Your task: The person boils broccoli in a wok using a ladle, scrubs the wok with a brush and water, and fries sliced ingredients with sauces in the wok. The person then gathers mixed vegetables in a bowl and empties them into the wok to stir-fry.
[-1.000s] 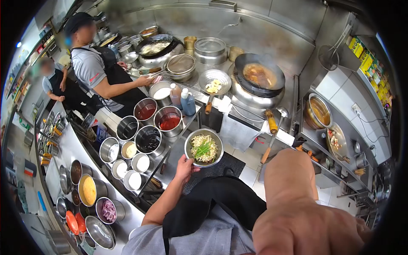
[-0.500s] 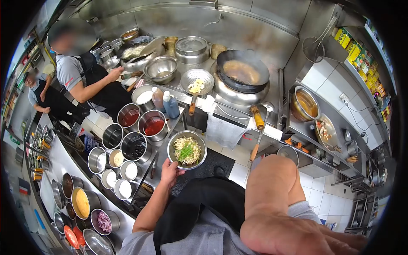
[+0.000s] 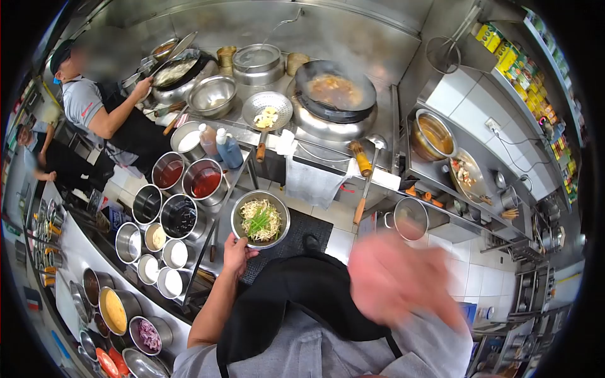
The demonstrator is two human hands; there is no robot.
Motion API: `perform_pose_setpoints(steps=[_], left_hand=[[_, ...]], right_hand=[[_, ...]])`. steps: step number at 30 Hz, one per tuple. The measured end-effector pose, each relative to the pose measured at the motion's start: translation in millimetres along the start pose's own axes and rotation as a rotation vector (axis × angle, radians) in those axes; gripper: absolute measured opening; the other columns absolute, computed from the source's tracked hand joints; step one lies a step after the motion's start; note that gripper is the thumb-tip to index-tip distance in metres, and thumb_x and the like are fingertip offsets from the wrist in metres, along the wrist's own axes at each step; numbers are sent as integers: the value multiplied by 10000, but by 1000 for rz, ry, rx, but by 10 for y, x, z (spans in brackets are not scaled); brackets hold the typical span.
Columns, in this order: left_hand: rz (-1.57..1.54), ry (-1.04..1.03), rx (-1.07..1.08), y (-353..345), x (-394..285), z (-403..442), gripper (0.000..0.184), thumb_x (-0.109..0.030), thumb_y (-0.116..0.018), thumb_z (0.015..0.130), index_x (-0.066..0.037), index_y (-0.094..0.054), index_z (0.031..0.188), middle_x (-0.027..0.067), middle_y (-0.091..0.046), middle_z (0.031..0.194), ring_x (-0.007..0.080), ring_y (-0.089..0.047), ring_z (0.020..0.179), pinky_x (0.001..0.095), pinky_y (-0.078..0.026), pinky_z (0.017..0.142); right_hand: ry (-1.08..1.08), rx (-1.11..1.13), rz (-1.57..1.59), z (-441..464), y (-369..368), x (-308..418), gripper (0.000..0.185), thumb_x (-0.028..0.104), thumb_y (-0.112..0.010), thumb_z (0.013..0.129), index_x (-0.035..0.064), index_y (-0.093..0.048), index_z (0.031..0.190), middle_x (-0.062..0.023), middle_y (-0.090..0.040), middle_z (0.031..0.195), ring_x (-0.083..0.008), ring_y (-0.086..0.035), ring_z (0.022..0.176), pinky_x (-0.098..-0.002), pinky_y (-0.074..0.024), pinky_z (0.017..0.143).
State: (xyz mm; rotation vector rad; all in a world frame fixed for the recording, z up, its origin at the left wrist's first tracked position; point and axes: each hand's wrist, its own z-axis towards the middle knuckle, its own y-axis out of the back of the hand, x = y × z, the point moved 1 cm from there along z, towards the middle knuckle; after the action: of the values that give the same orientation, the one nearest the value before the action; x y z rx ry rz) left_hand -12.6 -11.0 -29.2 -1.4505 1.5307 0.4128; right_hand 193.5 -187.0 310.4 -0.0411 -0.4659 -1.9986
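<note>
My left hand [image 3: 237, 255] grips the near rim of a steel bowl [image 3: 287, 219], thumb over the edge. Bean sprouts [image 3: 268, 217] and cut green stalks lie in the bowl, which I hold out in front of the black apron. To the right, my right hand [image 3: 397, 274] is smeared by motion in front of my body, so its fingers cannot be made out. Beyond the bowl, a black wok [image 3: 307, 79] with brown liquid and food steams on the stove. A perforated strainer [image 3: 255, 108] holding pale yellow pieces rests left of it.
Pots of sauces [image 3: 168, 171] and squeeze bottles [image 3: 229, 151] crowd the left counter. A ladle [image 3: 365, 189] and a yellow-handled brush [image 3: 360, 157] lie along the stove's front edge. A co-worker [image 3: 88, 101] stands at another wok. A steel pot [image 3: 423, 151] sits on the right.
My right arm has come down from its raised bend near the camera, and the hand now blurs in front of me. The view has shifted right. The co-worker's hand has moved towards their wok.
</note>
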Motion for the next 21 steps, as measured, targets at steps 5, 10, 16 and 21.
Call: perform_pose_setpoints(steps=[5,10,16,21], left_hand=[[-68,-36,14,63,46,73,299,-21,-433,871,-36,-456,1168,132,-639,908,192,-649,615,283,-556,506],[-71,-24,-19,160,166,52,276,-27,-434,889,-38,-453,1164,134,-637,911,210,-660,634,290,-561,513],[-69,5,-43,151,322,46,236,-47,-452,899,-39,-454,1135,130,-637,884,219,-666,662,301,-563,538],[-55,10,-127,16,332,109,196,-90,-473,924,-44,-456,1113,127,-640,888,220,-670,673,293,-561,547]], right_hand=[[-1037,247,-211,-2452,-465,-1240,457,78,-501,890,24,-426,1337,-181,-489,1294,-311,-457,1227,-375,-337,1050],[-1801,471,-372,-5367,158,-686,576,23,-524,762,70,-440,1331,-240,-550,1221,-393,-513,1153,-429,-406,1005],[-2451,563,-100,-6065,801,-308,563,92,-547,824,61,-370,1358,-209,-622,1006,-267,-664,648,-419,-508,464],[-2296,-335,-19,-5897,877,-1291,658,233,-529,916,243,-155,1458,-143,-597,999,-271,-637,759,-429,-505,621]])
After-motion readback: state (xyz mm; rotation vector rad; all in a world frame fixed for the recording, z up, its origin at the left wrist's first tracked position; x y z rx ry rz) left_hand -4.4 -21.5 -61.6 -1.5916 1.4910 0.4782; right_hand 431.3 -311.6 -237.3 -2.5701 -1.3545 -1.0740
